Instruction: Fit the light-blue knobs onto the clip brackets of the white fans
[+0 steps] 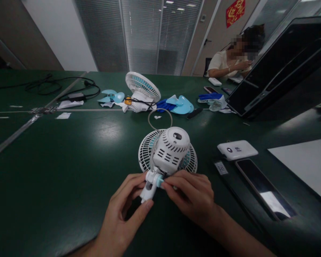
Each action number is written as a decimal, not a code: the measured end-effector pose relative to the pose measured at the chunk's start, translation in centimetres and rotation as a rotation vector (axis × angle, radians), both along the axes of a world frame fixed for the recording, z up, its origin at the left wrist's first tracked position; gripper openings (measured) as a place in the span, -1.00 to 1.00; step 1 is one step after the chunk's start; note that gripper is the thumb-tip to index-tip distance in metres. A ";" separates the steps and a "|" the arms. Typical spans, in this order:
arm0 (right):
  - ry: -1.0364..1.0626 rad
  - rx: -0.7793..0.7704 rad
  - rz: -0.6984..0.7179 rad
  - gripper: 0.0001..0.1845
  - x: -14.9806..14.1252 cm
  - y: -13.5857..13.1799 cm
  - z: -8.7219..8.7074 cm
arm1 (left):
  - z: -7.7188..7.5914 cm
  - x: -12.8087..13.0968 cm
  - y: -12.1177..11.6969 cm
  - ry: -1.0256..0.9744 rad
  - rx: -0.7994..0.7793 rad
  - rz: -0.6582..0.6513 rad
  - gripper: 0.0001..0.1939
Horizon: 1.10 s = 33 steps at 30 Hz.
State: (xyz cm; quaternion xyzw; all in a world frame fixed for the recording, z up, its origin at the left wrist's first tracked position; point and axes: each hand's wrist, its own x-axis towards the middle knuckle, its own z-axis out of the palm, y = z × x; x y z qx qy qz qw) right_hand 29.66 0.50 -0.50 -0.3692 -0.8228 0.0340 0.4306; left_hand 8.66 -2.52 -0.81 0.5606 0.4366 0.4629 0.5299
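A small white fan [171,151] lies face down on the green table, its round grille [144,153] underneath and its vented motor housing on top. At the near end, a white clip bracket [148,192] sticks out toward me. My left hand [123,210] grips this bracket between thumb and fingers. The fingers of my right hand [191,194] pinch a light-blue knob [159,180] on the bracket's right side. Both hands stay close together at the joint. The bent right fingers partly hide the knob.
Behind lie another white fan [143,91], blue fan blades [183,104] and a blue-white glove [211,98]. To the right are a white device [238,150], a phone [264,187] and a large black case [280,67]. A person [230,60] sits at the far right. Black cables [45,85] run at left.
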 end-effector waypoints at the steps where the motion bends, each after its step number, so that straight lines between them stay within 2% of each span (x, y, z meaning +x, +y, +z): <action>1: 0.046 -0.054 -0.032 -0.87 -0.4 -0.2 -0.2 | 0.0 0.0 0.0 0.001 0.003 -0.001 -0.68; 4: 0.112 -0.112 -0.066 -0.79 -1.0 -0.5 -0.6 | -0.1 0.0 0.0 0.001 0.006 -0.008 -0.68; 8: -0.004 -0.012 -0.013 -0.93 0.3 -0.4 -0.2 | -0.2 0.0 0.0 -0.004 0.003 0.002 -0.67; 11: -0.127 0.091 0.113 -0.71 1.6 0.1 0.5 | -0.1 0.0 0.0 -0.004 -0.003 0.019 -0.67; 13: -0.164 0.142 0.131 -0.69 2.0 0.4 0.8 | 0.0 0.0 0.0 -0.002 0.000 0.025 -0.68; 16: -0.144 0.160 0.088 -0.74 1.8 0.5 0.9 | 0.1 0.0 0.1 -0.001 0.006 0.020 -0.70; 20: -0.061 0.072 0.027 -0.96 0.5 0.2 0.3 | 0.0 -0.1 0.0 0.000 0.005 0.011 -0.68; 24: -0.009 -0.026 -0.075 -0.84 -0.5 -0.3 -0.4 | -0.1 -0.1 -0.2 0.013 0.002 0.002 -0.66; 26: -0.005 -0.034 -0.089 -0.86 -0.4 -0.4 -0.3 | -0.1 -0.1 -0.2 0.015 0.004 -0.009 -0.65; 28: -0.024 -0.012 -0.051 -0.97 0.3 -0.3 -0.1 | -0.1 -0.1 -0.1 0.013 0.004 -0.015 -0.65; 31: -0.130 0.067 0.081 -0.76 1.7 0.3 0.3 | -0.1 -0.1 0.0 0.004 0.002 -0.015 -0.65; 33: -0.177 0.111 0.119 -0.74 2.2 0.7 0.4 | -0.1 -0.1 0.0 0.004 0.002 -0.020 -0.65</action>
